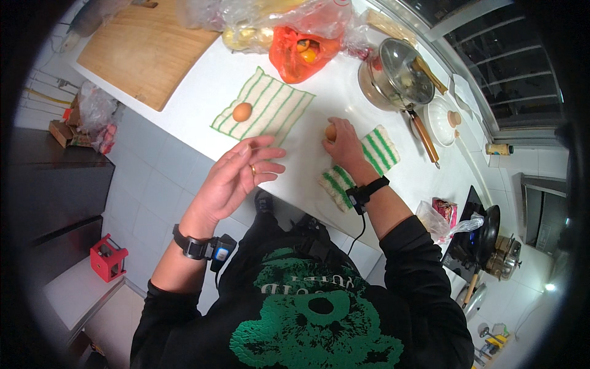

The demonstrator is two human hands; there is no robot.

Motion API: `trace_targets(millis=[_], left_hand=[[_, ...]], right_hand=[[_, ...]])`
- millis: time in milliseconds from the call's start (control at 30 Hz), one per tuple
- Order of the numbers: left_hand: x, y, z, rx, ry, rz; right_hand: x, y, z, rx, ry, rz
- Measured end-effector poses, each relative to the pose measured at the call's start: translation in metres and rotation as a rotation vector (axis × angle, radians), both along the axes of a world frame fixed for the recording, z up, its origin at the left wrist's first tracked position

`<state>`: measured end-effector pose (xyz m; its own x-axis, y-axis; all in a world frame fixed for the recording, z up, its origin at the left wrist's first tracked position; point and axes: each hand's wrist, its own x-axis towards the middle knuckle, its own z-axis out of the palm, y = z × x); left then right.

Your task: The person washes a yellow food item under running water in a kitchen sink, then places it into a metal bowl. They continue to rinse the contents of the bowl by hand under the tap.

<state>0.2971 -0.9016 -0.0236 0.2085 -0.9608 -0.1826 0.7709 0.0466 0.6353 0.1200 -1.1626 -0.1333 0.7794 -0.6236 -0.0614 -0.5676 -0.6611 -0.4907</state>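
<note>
My right hand (pixel 345 143) has its fingers around a brown egg (pixel 330 132) at the white countertop; whether the egg rests on the surface I cannot tell. Under my right wrist lies a cloth with broad green stripes (pixel 380 150), partly hidden by the arm. My left hand (pixel 239 175) is held over the counter's front edge, palm partly turned up, fingers apart and holding nothing. Just beyond it, a second brown egg (pixel 242 112) lies on a spread white cloth with thin green stripes (pixel 276 104).
A wooden cutting board (pixel 143 55) lies at the far left. Behind the cloth is a red plastic bag (pixel 295 60) with orange fruit. To the right stand a glass-lidded saucepan (pixel 392 78), its handle (pixel 424 138) pointing towards me, and a white lid (pixel 440 120). A black wok (pixel 491 235) sits farther right.
</note>
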Motion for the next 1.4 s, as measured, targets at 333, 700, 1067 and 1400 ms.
trace_targets(millis=[333,700,1067,1400], left_hand=[[-0.002,-0.005,-0.002,-0.001,0.014,-0.013],[-0.006,-0.008,-0.004,0.009,-0.008,-0.026],[-0.007,-0.006,-0.007,0.004,0.023,-0.031],[-0.006,-0.003,-0.007,0.003,0.025,-0.027]], right_hand=[[-0.003,-0.003,-0.001,0.008,-0.053,-0.013],[-0.007,-0.002,-0.004,0.018,-0.1,0.025],[-0.005,0.007,-0.004,-0.105,-0.091,0.115],[-0.002,0.009,-0.002,-0.112,-0.051,0.09]])
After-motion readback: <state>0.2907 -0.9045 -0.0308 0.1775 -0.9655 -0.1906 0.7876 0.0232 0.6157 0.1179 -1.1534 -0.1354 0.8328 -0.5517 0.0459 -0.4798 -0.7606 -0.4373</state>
